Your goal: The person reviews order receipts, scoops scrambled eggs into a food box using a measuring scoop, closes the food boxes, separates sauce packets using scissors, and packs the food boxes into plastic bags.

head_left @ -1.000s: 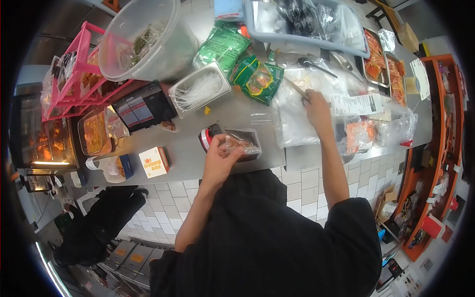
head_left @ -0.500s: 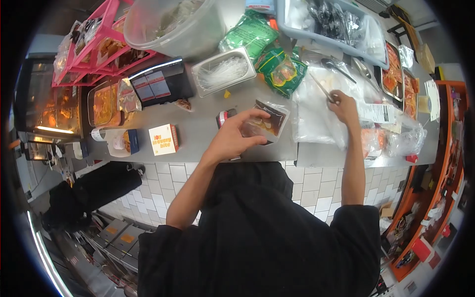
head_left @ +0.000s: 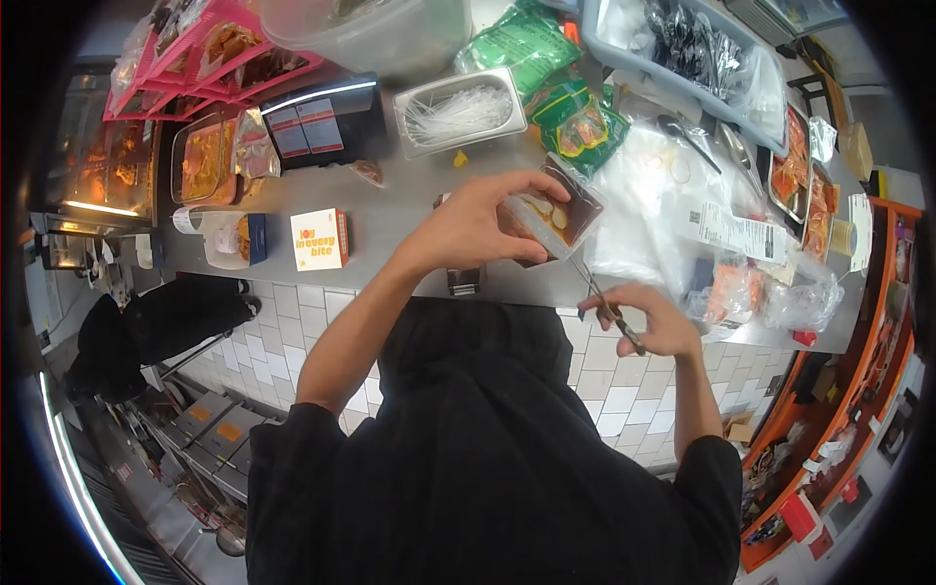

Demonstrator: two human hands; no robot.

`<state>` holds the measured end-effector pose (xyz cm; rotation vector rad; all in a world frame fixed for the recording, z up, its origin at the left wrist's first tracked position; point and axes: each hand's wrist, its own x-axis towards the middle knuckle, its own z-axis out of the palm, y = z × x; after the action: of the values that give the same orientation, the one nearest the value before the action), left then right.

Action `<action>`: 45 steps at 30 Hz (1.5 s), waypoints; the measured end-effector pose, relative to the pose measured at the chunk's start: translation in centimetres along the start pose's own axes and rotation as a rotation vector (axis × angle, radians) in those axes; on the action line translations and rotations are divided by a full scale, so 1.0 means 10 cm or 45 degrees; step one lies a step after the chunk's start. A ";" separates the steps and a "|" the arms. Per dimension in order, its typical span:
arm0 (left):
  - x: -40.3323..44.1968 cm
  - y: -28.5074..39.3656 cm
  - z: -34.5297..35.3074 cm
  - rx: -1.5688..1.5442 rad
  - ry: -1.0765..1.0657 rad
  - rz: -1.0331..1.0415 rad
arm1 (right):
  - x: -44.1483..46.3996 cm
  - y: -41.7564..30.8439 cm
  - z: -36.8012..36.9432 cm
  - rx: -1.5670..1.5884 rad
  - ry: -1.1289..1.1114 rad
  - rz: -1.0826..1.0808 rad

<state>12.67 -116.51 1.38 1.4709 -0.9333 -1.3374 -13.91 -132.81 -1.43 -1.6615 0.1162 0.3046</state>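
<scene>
My left hand [head_left: 487,219] grips a clear plastic pouch [head_left: 577,210] with dark sauce inside, tilted above the counter's front edge. My right hand [head_left: 655,317] has its fingers through the handles of metal scissors [head_left: 606,304]. The scissor blades point up toward the pouch's lower right corner; whether they touch it is too small to tell. Below my left wrist lies a small dark item [head_left: 464,281]. Green printed packets [head_left: 585,127] lie just behind the pouch, and flat clear plastic bags [head_left: 639,195] to its right.
A metal tray of white strips [head_left: 458,109], a black device [head_left: 322,122] and a white printed box [head_left: 320,240] stand on the steel counter [head_left: 390,210]. Further back are a large clear tub [head_left: 375,39], a pink rack [head_left: 210,58] and a blue-grey bin [head_left: 673,73]. A person in dark clothes [head_left: 146,327] is at left.
The pouch has been lifted off the counter and moved right in my left hand. My right hand has come down toward the front edge, turning the scissors toward the pouch.
</scene>
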 end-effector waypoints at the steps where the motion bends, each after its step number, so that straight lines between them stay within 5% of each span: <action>1: 0.01 0.02 0.02 -0.002 -0.018 -0.014 | 0.06 -0.01 0.04 0.009 0.004 0.001; 17: 0.05 -0.08 0.08 -0.113 -0.061 -0.055 | 0.25 -0.05 0.04 -0.093 0.162 0.105; 22: 0.07 -0.15 0.18 -0.083 -0.075 0.011 | 0.34 -0.19 0.02 -0.066 0.065 0.344; 45: 0.09 -0.34 0.14 -0.578 -0.467 -0.133 | 0.25 -0.24 0.07 0.254 0.110 0.180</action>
<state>11.29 -116.52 -2.14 0.9549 -0.7153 -1.7978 -11.02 -131.57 0.13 -1.4712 0.3202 0.3174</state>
